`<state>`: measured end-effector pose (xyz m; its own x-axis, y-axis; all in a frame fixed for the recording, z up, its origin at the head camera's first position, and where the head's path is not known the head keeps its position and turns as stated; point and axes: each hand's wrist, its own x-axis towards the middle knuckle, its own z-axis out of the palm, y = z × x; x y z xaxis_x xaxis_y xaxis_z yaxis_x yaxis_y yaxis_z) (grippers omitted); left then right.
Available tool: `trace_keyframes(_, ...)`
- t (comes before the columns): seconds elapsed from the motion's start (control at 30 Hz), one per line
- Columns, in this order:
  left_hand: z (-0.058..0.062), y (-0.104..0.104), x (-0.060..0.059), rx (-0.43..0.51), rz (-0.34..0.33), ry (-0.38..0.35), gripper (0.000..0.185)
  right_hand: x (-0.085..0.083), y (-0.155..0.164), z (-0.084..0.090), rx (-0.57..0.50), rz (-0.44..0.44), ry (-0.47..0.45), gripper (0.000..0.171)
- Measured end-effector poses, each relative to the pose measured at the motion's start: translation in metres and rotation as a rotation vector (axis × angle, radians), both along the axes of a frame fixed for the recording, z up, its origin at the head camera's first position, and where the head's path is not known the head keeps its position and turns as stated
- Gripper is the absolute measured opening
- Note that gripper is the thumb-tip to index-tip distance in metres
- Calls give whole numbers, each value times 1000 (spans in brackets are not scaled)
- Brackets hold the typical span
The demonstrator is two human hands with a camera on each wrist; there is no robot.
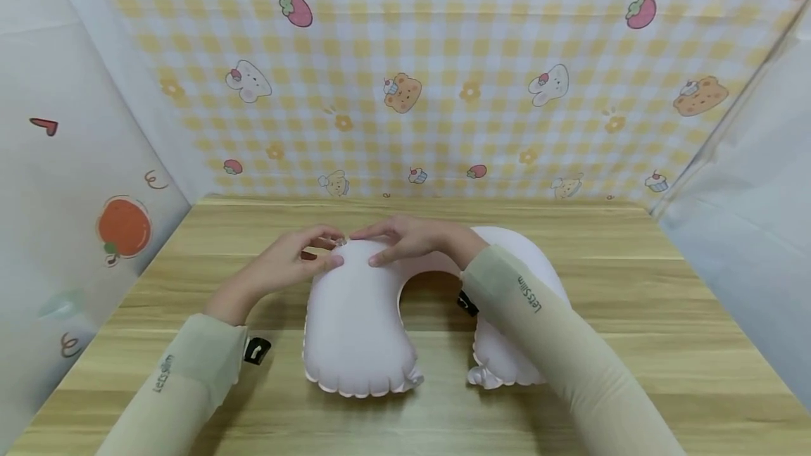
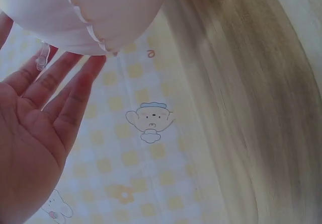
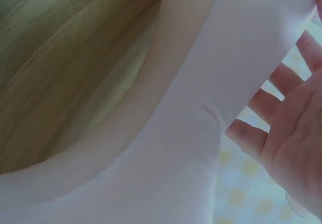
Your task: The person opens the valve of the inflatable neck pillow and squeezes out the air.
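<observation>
A pale pink U-shaped inflatable neck pillow point(image 1: 357, 322) lies plump on the wooden table, its two ends towards me. At the far edge of its left arm, my left hand point(image 1: 294, 259) holds it, thumb on top and fingers behind. A small clear plastic valve point(image 2: 43, 58) sticks out beside those fingers. My right hand point(image 1: 412, 238) grips the same arm from the other side, its thumb on the upper face. In the right wrist view, the fingers point(image 3: 287, 78) reach behind the pillow, which hides their tips. My right forearm crosses over the pillow's right arm.
The wood-grain table point(image 1: 633, 315) extends around the pillow. Behind it stands a yellow checked backdrop point(image 1: 443, 125) with cartoon prints, and pale sheets hang at the left point(image 1: 76, 160) and right. A small black wrist mount point(image 1: 256, 350) sits by the left cuff.
</observation>
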<state>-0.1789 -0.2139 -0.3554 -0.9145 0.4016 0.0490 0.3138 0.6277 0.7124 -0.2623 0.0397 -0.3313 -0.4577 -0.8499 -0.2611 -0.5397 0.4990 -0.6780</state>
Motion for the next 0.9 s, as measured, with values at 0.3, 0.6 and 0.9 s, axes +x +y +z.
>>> trace_keyframes(0.3,-2,4,7,-22,14,36,43,5,0,1,59,-27,33,67)
trace_keyframes(0.6,-6,14,10,1,52,16,47,11,5,-1,96,-76,37,70)
trace_keyframes(0.9,-6,20,5,49,42,-11,50,13,11,-6,52,-123,41,68)
